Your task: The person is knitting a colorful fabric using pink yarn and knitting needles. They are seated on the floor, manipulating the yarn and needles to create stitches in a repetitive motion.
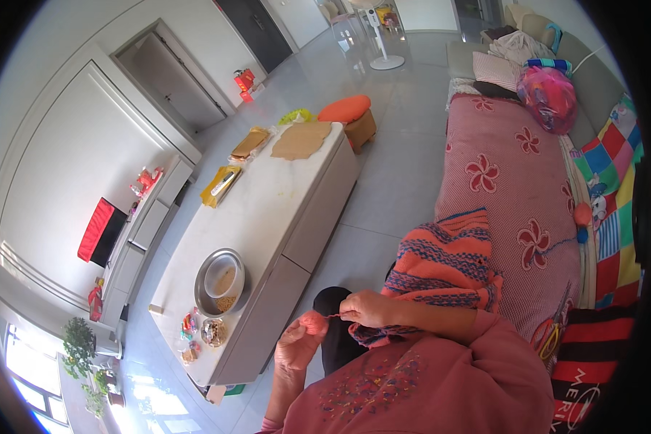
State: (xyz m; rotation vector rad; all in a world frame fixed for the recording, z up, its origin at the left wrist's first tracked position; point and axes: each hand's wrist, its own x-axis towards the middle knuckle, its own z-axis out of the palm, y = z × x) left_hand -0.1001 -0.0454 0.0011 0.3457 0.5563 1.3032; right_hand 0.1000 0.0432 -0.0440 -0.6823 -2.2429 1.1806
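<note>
A small ball of coral yarn (314, 323) sits in the fingers of my left hand (295, 347). From it a short strand of coral yarn (333, 315) runs to my right hand (364, 309), whose fingertips pinch it. Beneath my right forearm, a knitted piece (439, 260) in coral with dark blue pattern bands is spread across my lap and the sofa edge. On the sofa to the right lie another coral yarn ball (582, 214) and a blue yarn ball (582, 235), with a blue strand leading from the latter towards the knitting.
Left of me, a long low table (249, 217) carries a steel basin (199, 293) with a smaller bowl and grains inside, a jar (214, 332) and flattened cardboard (301, 140). Scissors (549, 342) lie by my right side. An orange-topped stool (345, 109) stands beyond the table.
</note>
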